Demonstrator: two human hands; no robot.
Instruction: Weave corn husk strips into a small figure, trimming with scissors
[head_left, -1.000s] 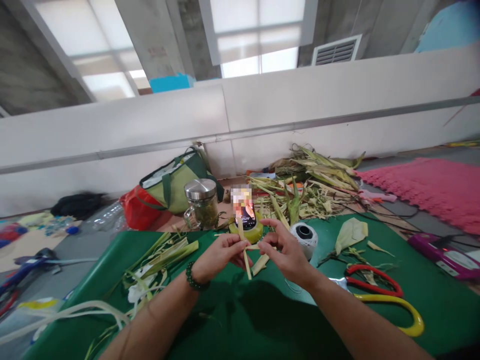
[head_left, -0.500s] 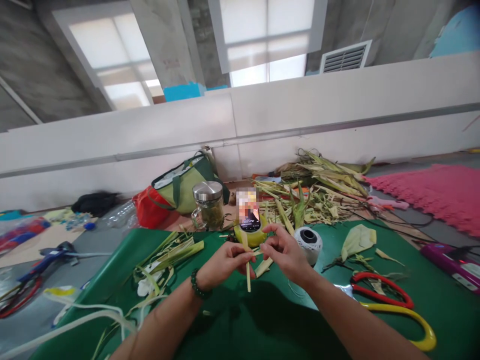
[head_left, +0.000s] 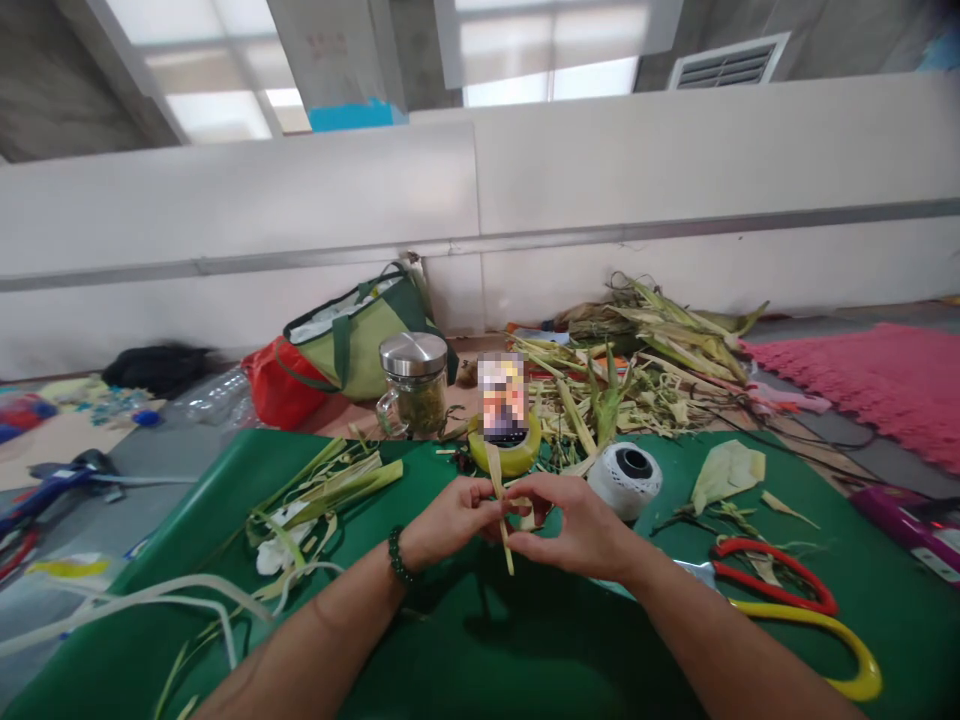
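Observation:
My left hand (head_left: 466, 512), with a dark green bead bracelet at the wrist, pinches a narrow, pale corn husk strip (head_left: 496, 480). The strip stands nearly upright between my hands, its lower end below my fingers. My right hand (head_left: 574, 525) curves round from the other side, index fingertip and thumb tip at the strip. A pale bit of husk shows within the curl of its fingers; how it joins the strip is hidden. Just behind, a phone (head_left: 504, 400) leans in a yellow round holder (head_left: 506, 458). A spool of white thread (head_left: 625, 482) stands beside my right hand.
Scissors with red and yellow handles (head_left: 806, 605) lie by my right forearm. Husk strips (head_left: 349, 495) lie left on the green mat (head_left: 570, 650). Behind are a lidded glass jar (head_left: 420, 400), a green bag (head_left: 360, 345) and a husk pile (head_left: 675, 345). White tubing (head_left: 172, 598) crosses the left front.
My right hand has moved left and closed in on the husk strip. The strip's lower end has swung slightly right. The view has tipped downward.

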